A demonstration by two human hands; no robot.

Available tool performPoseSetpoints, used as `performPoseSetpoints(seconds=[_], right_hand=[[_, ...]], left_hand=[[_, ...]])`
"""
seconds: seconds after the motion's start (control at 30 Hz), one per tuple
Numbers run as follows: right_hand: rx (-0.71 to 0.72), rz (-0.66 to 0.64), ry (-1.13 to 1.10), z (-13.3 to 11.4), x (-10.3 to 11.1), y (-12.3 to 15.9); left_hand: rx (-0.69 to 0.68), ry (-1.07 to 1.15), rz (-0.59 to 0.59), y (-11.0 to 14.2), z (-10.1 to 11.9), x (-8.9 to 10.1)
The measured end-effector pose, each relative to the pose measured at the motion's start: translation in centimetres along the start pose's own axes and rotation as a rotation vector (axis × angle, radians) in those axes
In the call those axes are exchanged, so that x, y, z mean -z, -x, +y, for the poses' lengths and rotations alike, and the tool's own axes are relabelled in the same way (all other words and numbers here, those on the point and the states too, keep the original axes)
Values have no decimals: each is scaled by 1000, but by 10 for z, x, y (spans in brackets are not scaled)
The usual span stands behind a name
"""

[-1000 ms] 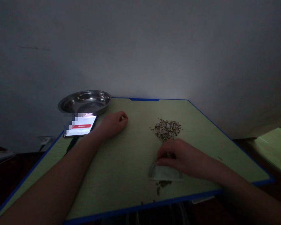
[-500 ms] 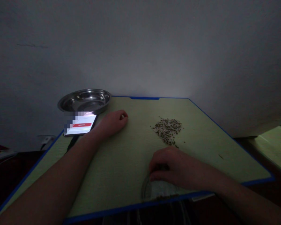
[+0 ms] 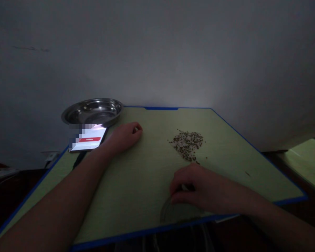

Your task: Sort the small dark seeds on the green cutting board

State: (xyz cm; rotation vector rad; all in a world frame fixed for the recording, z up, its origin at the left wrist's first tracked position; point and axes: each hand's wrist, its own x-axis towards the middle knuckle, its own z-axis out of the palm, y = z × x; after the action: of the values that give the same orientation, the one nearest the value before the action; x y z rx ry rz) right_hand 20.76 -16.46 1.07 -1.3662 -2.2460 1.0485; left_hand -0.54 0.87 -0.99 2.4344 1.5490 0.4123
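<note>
My right hand (image 3: 196, 189) lies near the table's front edge, fingers curled over the rim of a clear round dish (image 3: 173, 213) that rests at that edge. A small heap of dark seeds (image 3: 187, 142) sits on the green table (image 3: 136, 182) just beyond that hand, apart from it. My left hand (image 3: 124, 135) rests on the table further back, fingers curled in loosely with nothing visible in them, beside a lit phone (image 3: 88, 139).
A shallow steel bowl (image 3: 93, 111) stands at the table's back left corner, behind the phone. A grey wall rises close behind the table. The table has a blue border, and a second green surface (image 3: 307, 157) shows at the right.
My right hand has drawn the clear dish back from beside the seed heap to the front edge. Loose seeds in front of the dish are gone from view. My left hand stays put.
</note>
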Motion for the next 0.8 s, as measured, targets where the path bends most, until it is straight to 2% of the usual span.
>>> performPoseSetpoints(seconds=[0.27, 0.33, 0.4, 0.5, 0.57, 0.63, 0.7, 0.8], right_hand=[[-6, 33, 25, -2, 6, 6], [-21, 89, 39, -1, 16, 11], [-56, 210, 51, 6, 30, 20], [-131, 510, 27, 34, 54, 40], [-220, 646, 15, 60, 66, 55], [-349, 698, 42, 85, 73, 67], [-444, 693, 60, 102, 75, 74], [-478, 644, 83, 112, 74, 69]], left_hand=[[-2, 26, 12, 0, 0, 0], [-1, 31, 6, 0, 0, -1], [4, 23, -2, -1, -1, -1], [13, 5, -13, -1, 0, 0], [19, -3, -12, -1, 0, 1], [19, 2, -30, -1, 1, 2], [25, 6, -48, -1, 2, 2], [41, -2, -55, -2, 2, 3]])
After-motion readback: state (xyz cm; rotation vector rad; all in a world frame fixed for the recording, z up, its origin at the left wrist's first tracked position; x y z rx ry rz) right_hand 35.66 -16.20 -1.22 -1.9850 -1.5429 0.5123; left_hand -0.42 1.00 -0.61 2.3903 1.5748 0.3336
